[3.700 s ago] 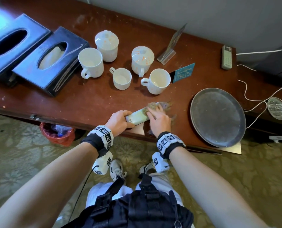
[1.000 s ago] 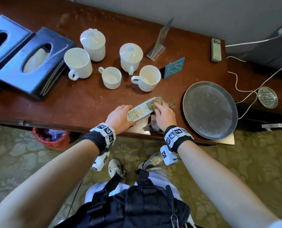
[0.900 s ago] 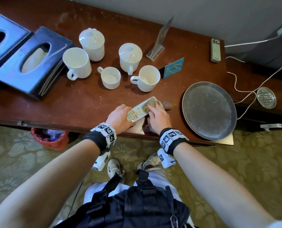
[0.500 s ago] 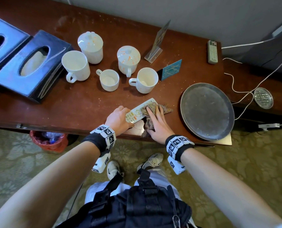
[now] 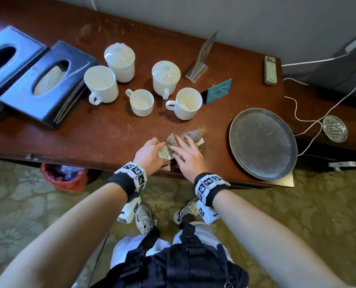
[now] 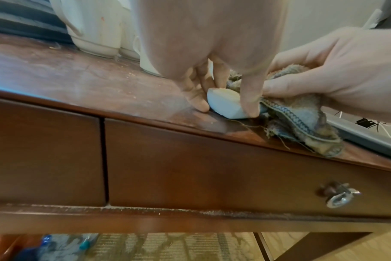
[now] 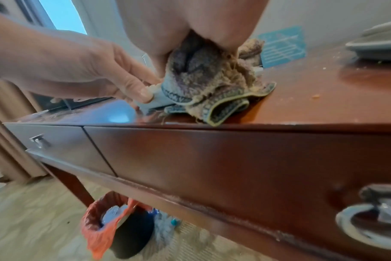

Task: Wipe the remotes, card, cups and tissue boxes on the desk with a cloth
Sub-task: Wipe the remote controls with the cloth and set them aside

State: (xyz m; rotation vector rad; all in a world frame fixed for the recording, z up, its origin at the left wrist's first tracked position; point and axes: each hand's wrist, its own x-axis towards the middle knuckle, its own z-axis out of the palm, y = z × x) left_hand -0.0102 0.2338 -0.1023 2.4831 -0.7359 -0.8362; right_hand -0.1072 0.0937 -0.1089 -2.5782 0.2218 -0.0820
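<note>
A white remote (image 5: 165,152) lies at the front edge of the brown desk (image 5: 89,134). My left hand (image 5: 154,146) pinches its near end (image 6: 223,104) between thumb and fingers. My right hand (image 5: 185,154) holds a frayed grey-brown cloth (image 5: 193,134) bunched on top of the remote and covers most of it (image 7: 154,100). Further back stand open white cups (image 5: 101,84) (image 5: 141,102) (image 5: 186,103) and two lidded ones (image 5: 120,61) (image 5: 165,76). A blue card (image 5: 218,91), a second remote (image 5: 270,70) and two dark tissue boxes (image 5: 46,84) (image 5: 0,59) are untouched.
A round metal tray (image 5: 262,142) lies just right of my hands and overhangs the desk edge. A clear sign holder (image 5: 202,59) stands at the back. A white cable (image 5: 310,121) and a small metal dish (image 5: 334,131) are at the right. A red-lined bin (image 5: 63,177) sits under the desk.
My right hand has slid the cloth along the remote towards my left hand, so the cloth now hides most of the keypad. The left hand keeps its hold on the remote's end.
</note>
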